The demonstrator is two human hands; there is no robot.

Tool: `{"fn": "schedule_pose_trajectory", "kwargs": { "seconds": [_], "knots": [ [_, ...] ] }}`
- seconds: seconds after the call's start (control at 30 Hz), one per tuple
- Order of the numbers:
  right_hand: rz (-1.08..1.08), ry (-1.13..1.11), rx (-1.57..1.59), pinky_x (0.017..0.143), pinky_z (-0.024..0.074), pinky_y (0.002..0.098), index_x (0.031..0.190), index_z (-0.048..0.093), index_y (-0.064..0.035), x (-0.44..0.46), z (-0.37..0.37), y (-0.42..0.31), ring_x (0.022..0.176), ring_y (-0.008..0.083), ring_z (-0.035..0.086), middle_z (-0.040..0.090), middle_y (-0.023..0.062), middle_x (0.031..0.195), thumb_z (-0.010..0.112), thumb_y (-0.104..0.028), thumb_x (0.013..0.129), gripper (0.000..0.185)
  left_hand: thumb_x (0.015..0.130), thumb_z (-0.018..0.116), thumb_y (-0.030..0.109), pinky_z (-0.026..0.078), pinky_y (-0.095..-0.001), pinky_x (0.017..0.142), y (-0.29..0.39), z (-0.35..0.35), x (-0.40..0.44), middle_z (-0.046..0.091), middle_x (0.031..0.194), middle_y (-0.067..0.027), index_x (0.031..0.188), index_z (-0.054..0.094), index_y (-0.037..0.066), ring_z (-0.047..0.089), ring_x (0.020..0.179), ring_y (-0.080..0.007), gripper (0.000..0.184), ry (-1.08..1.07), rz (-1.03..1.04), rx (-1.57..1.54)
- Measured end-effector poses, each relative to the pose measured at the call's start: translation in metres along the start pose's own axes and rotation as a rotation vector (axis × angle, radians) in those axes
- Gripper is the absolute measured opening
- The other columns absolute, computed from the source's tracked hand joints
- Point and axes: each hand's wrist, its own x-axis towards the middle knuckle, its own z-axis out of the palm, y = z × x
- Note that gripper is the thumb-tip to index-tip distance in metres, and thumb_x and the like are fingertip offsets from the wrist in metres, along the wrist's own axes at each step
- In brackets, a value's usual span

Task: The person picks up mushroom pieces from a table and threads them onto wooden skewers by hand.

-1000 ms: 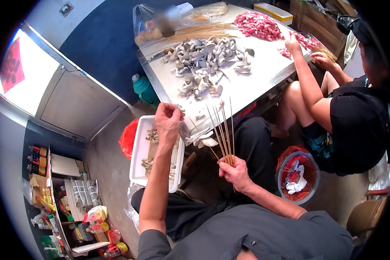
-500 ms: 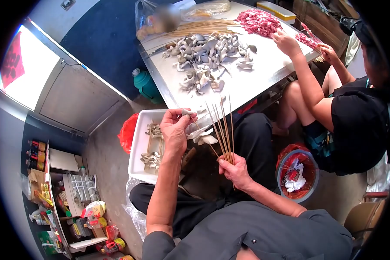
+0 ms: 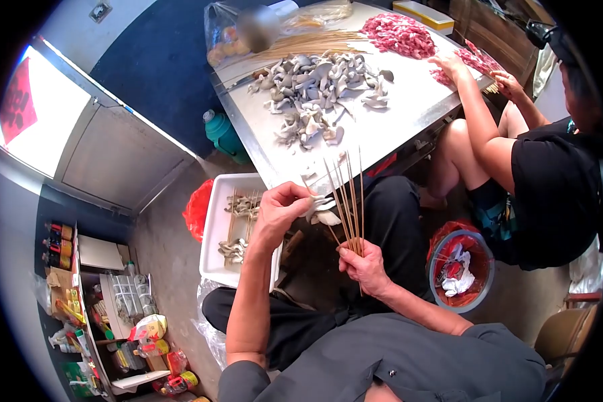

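My right hand [image 3: 363, 264] is closed round the lower ends of several thin wooden skewers [image 3: 350, 208], which fan upward. One of them leans left, with pale oyster mushroom pieces [image 3: 325, 213] threaded on it. My left hand [image 3: 283, 213] pinches at these pieces, thumb and fingers together; its fingertips partly cover the mushroom there. Beyond both hands, a heap of loose grey oyster mushrooms [image 3: 325, 84] lies on the table [image 3: 398, 127]. To the left, a white tray [image 3: 211, 264] holds filled mushroom skewers [image 3: 233, 249].
A co-worker [image 3: 549, 181] at the right handles skewered meat beside a pile of raw meat [image 3: 398, 35]. Bare skewers [image 3: 315, 43] lie at the table's back. A lined bin [image 3: 487, 275] stands right of my leg, a teal flask [image 3: 222, 134] by the table, shelves [image 3: 100, 321] at left.
My left hand has slid down the leaning skewer, bringing the mushroom piece from its tip to the others. My right hand stays almost still. The co-worker's nearer hand has moved toward the meat skewer.
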Motion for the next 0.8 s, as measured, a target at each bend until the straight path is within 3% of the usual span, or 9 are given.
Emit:
{"fn": "schedule_pose_trajectory", "kwargs": {
  "seconds": [0.07, 0.13, 0.27, 0.3, 0.37, 0.47, 0.67, 0.73, 0.8],
  "knots": [
    [-0.007, 0.007, 0.012, 0.040, 0.0275, 0.0180, 0.097, 0.058, -0.0050, 0.001, -0.002, -0.001, 0.043, 0.0027, 0.038, 0.058, 0.0018, 0.064, 0.061, -0.014, 0.091, 0.011, 0.082, 0.062, 0.008, 0.044, -0.0204, 0.067, 0.008, -0.005, 0.008, 0.069, 0.086, -0.0056, 0.086, 0.067, 0.000, 0.054, 0.073, -0.0052, 0.010, -0.079, -0.109, 0.122],
    [-0.037, 0.030, 0.000, 0.039, 0.0274, 0.0180, 0.097, 0.058, -0.0048, 0.005, -0.002, -0.008, 0.043, 0.0027, 0.038, 0.058, 0.0019, 0.064, 0.061, -0.013, 0.091, 0.011, 0.085, 0.061, 0.007, 0.048, -0.0244, 0.071, 0.002, -0.005, 0.034, 0.068, 0.085, -0.0039, 0.091, 0.067, 0.000, 0.058, 0.074, -0.0084, 0.011, 0.027, 0.094, 0.163],
    [-0.062, 0.028, 0.018, 0.040, 0.0277, 0.0180, 0.096, 0.058, -0.0048, 0.011, -0.005, -0.018, 0.043, 0.0026, 0.039, 0.058, 0.0016, 0.064, 0.060, -0.013, 0.091, 0.010, 0.079, 0.061, 0.001, 0.050, -0.0275, 0.067, 0.007, 0.004, 0.102, 0.064, 0.094, -0.0031, 0.101, 0.066, 0.006, 0.061, 0.076, -0.0147, 0.023, 0.209, 0.570, 0.673],
    [-0.058, 0.032, 0.014, 0.040, 0.0279, 0.0180, 0.096, 0.058, -0.0046, 0.010, -0.006, -0.018, 0.044, 0.0025, 0.039, 0.058, 0.0015, 0.064, 0.060, -0.014, 0.091, 0.011, 0.079, 0.061, 0.001, 0.050, -0.0275, 0.067, 0.010, 0.007, 0.113, 0.064, 0.094, -0.0031, 0.101, 0.066, 0.006, 0.061, 0.076, -0.0147, 0.023, 0.203, 0.574, 0.670],
    [-0.060, 0.043, 0.009, 0.040, 0.0281, 0.0181, 0.096, 0.058, -0.0045, 0.009, -0.007, -0.016, 0.044, 0.0025, 0.039, 0.058, 0.0013, 0.064, 0.060, -0.014, 0.091, 0.011, 0.075, 0.060, -0.002, 0.051, -0.0336, 0.069, 0.014, 0.013, 0.130, 0.060, 0.095, -0.0089, 0.095, 0.067, 0.007, 0.063, 0.079, -0.0257, 0.022, 0.066, 0.666, 0.848],
    [-0.044, 0.056, 0.013, 0.040, 0.0284, 0.0182, 0.096, 0.058, -0.0043, 0.005, -0.011, -0.013, 0.044, 0.0024, 0.038, 0.058, 0.0011, 0.064, 0.061, -0.015, 0.091, 0.012, 0.075, 0.062, -0.001, 0.051, -0.0372, 0.069, 0.004, 0.004, 0.150, 0.061, 0.094, -0.0092, 0.092, 0.066, 0.007, 0.063, 0.079, -0.0285, 0.019, -0.009, 0.772, 1.069],
    [-0.030, 0.042, 0.008, 0.040, 0.0287, 0.0179, 0.097, 0.058, -0.0043, 0.003, -0.011, -0.012, 0.044, 0.0021, 0.038, 0.058, 0.0010, 0.064, 0.061, -0.015, 0.091, 0.012, 0.082, 0.064, 0.002, 0.050, -0.0276, 0.060, 0.003, -0.007, 0.128, 0.065, 0.090, -0.0075, 0.088, 0.062, 0.001, 0.064, 0.069, -0.0156, 0.007, 0.208, 0.724, 0.681],
    [-0.028, 0.028, 0.017, 0.040, 0.0287, 0.0178, 0.097, 0.058, -0.0042, 0.005, -0.009, -0.013, 0.044, 0.0020, 0.039, 0.058, 0.0011, 0.064, 0.061, -0.014, 0.091, 0.012, 0.088, 0.061, 0.006, 0.050, -0.0255, 0.058, 0.002, -0.010, 0.109, 0.065, 0.086, -0.0080, 0.094, 0.058, -0.002, 0.064, 0.068, -0.0140, 0.011, 0.255, 0.380, 0.320],
    [-0.034, 0.020, 0.008, 0.040, 0.0285, 0.0177, 0.097, 0.058, -0.0043, 0.006, -0.007, -0.013, 0.044, 0.0020, 0.038, 0.058, 0.0011, 0.064, 0.061, -0.014, 0.091, 0.012, 0.091, 0.058, 0.006, 0.052, -0.0258, 0.060, -0.002, -0.007, 0.091, 0.066, 0.088, -0.0095, 0.102, 0.056, -0.003, 0.066, 0.068, -0.0154, 0.014, 0.241, 0.334, 0.217]
  ]
}}
